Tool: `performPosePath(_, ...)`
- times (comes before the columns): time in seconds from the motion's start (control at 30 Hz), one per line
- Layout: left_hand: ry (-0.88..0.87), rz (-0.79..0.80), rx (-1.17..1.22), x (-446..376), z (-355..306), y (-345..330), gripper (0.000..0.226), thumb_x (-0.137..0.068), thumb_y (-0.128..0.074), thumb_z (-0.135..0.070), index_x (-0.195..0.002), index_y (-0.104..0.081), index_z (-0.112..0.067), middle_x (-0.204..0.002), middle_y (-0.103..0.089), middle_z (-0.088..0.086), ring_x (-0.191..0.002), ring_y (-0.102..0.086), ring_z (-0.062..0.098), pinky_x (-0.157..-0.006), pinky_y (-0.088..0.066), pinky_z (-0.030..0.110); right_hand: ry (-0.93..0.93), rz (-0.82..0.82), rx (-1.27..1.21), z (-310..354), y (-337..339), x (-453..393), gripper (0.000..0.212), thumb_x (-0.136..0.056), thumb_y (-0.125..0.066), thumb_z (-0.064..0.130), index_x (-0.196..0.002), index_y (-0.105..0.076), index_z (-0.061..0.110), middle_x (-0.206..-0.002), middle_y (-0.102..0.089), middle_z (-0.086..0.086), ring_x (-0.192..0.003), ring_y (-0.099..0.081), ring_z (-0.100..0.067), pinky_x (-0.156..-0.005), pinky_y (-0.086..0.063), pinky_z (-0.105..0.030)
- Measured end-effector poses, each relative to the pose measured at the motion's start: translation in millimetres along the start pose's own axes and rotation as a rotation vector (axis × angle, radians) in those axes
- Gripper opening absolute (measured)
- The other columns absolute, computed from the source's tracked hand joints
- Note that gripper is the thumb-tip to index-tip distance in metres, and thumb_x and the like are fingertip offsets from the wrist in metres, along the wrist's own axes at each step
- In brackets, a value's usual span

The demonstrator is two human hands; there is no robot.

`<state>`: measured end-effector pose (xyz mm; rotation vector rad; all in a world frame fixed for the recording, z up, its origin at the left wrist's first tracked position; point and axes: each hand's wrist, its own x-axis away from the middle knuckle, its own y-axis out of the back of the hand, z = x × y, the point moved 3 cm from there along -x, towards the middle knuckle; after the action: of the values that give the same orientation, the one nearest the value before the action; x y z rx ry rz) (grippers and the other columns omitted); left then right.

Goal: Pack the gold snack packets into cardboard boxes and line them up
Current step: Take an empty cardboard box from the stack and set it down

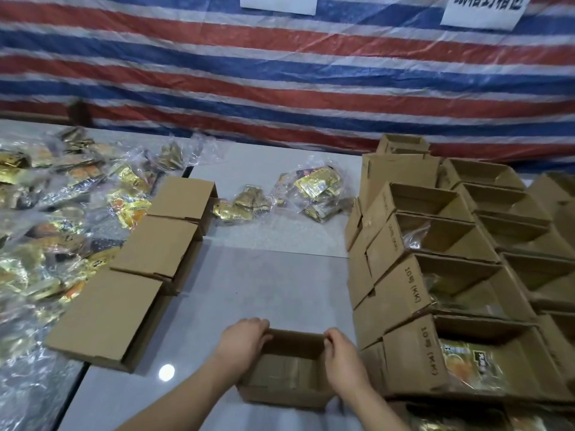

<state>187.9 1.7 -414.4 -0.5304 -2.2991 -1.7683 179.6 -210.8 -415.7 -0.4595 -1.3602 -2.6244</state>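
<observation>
An open, empty cardboard box (pixel 289 368) stands on the grey table near the front edge. My left hand (pixel 242 340) grips its far left corner and my right hand (pixel 342 356) grips its far right rim. Gold snack packets in clear bags (pixel 317 188) lie in the middle at the back, with a smaller bag (pixel 249 203) beside them. A big heap of such bags (pixel 46 219) covers the left side. Rows of open boxes (pixel 435 259) stand lined up on the right, some holding packets (pixel 469 362).
Three closed or upturned boxes (pixel 174 244) lie in a diagonal row left of centre. A striped red, white and blue tarp (pixel 280 73) hangs behind the table, with two white paper signs at the top. Bare grey table (pixel 273 281) lies between the box rows.
</observation>
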Motion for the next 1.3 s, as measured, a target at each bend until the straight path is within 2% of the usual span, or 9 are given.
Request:
performPosePath(0.2, 0.02, -0.045, 0.067, -23.8, 5.9, 23.0, 0.034, -0.099, -0.041, -0.048, -0.102, -0.058, -0.018, -0.103, -0.062, 0.002, -0.096, -0.058, 0.021, -0.082, -0.048, 0.035, -0.022, 0.026, 0.012, 17.1, 8.0, -28.9, 0.013, -0.102, -0.041, 0.026, -0.103, -0.054, 0.024, -0.105, -0.059, 0.004, -0.093, -0.058, -0.014, -0.085, -0.051, -0.034)
performPosePath(0.37, 0.028, -0.289, 0.155, -54.0, 14.9, 53.8, 0.051, -0.097, -0.031, -0.06, -0.117, -0.061, -0.024, -0.11, -0.066, -0.003, -0.097, -0.062, 0.016, -0.082, -0.052, 0.033, -0.057, 0.151, 0.195, 32.1, 23.6, -48.1, 0.028, -0.099, -0.031, 0.035, -0.091, -0.055, 0.021, -0.098, -0.057, -0.002, -0.09, -0.055, -0.021, -0.076, -0.044, -0.033)
performPosePath(0.6, 0.179, -0.316, 0.123, -216.2, 78.1, 117.8, 0.042, -0.099, -0.04, -0.038, -0.126, -0.051, -0.007, -0.121, -0.061, 0.017, -0.107, -0.059, 0.034, -0.086, -0.05, 0.041, -0.019, -0.059, 0.026, 67.5, 52.0, -122.6, 0.028, -0.099, -0.036, 0.032, -0.077, -0.051, 0.022, -0.085, -0.055, 0.001, -0.077, -0.054, -0.015, -0.061, -0.039, -0.031)
performPosePath(0.73, 0.259, -0.382, 0.151, -313.2, 116.6, 134.9, 0.045, -0.096, -0.046, -0.036, -0.127, -0.049, -0.005, -0.119, -0.06, 0.02, -0.106, -0.059, 0.038, -0.085, -0.048, 0.04, -0.058, -0.078, -0.055, 74.0, 42.1, -175.1, 0.027, -0.095, -0.041, 0.029, -0.075, -0.051, 0.015, -0.081, -0.06, 0.0, -0.08, -0.058, -0.023, -0.071, -0.047, -0.037)
performPosePath(0.87, 0.31, -0.414, 0.156, -380.6, 140.8, 127.1, 0.029, -0.092, -0.049, -0.037, -0.104, -0.056, -0.012, -0.11, -0.063, 0.017, -0.092, -0.059, 0.035, -0.074, -0.045, 0.038, -0.028, -0.097, -0.064, 70.0, 21.1, -210.6, 0.024, -0.094, -0.043, 0.029, -0.08, -0.058, 0.018, -0.082, -0.063, 0.004, -0.081, -0.06, -0.016, -0.077, -0.05, -0.038)
performPosePath(1.0, 0.353, -0.469, 0.089, -419.6, 156.9, 110.4, 0.058, -0.09, -0.048, -0.054, -0.126, -0.043, -0.009, -0.121, -0.053, 0.02, -0.112, -0.052, 0.039, -0.091, -0.044, 0.045, -0.007, -0.106, -0.048, 61.6, 2.7, -232.5, 0.022, -0.095, -0.046, 0.032, -0.081, -0.059, 0.02, -0.081, -0.063, 0.006, -0.078, -0.06, -0.013, -0.074, -0.048, -0.033)
performPosePath(1.13, 0.419, -0.381, 0.149, -438.9, 166.1, 86.6, 0.085, -0.076, -0.061, -0.066, -0.133, -0.034, -0.008, -0.124, -0.053, 0.022, -0.116, -0.051, 0.039, -0.096, -0.041, 0.044, 0.021, -0.12, -0.115, 55.2, 1.1, -236.1, 0.021, -0.093, -0.053, 0.032, -0.077, -0.059, 0.021, -0.07, -0.061, 0.005, -0.065, -0.056, -0.007, -0.067, -0.047, -0.029)
performPosePath(1.2, 0.395, -0.408, 0.176, -442.8, 158.4, 82.7, 0.081, -0.075, -0.069, -0.051, -0.133, -0.034, -0.007, -0.124, -0.053, 0.022, -0.116, -0.051, 0.04, -0.096, -0.043, 0.044, 0.025, -0.139, -0.131, 53.1, 8.5, -234.1, 0.021, -0.093, -0.054, 0.031, -0.075, -0.059, 0.021, -0.067, -0.062, 0.007, -0.059, -0.054, -0.005, -0.062, -0.046, -0.028)
performPosePath(1.3, 0.357, -0.385, 0.206, -439.6, 143.5, 93.9, 0.058, -0.087, -0.057, -0.022, -0.137, -0.032, -0.006, -0.122, -0.054, 0.023, -0.113, -0.051, 0.041, -0.091, -0.044, 0.045, 0.041, -0.145, -0.121, 58.9, 21.4, -226.1, 0.022, -0.093, -0.056, 0.027, -0.072, -0.059, 0.021, -0.06, -0.058, 0.018, -0.053, -0.05, -0.004, -0.058, -0.04, -0.021)
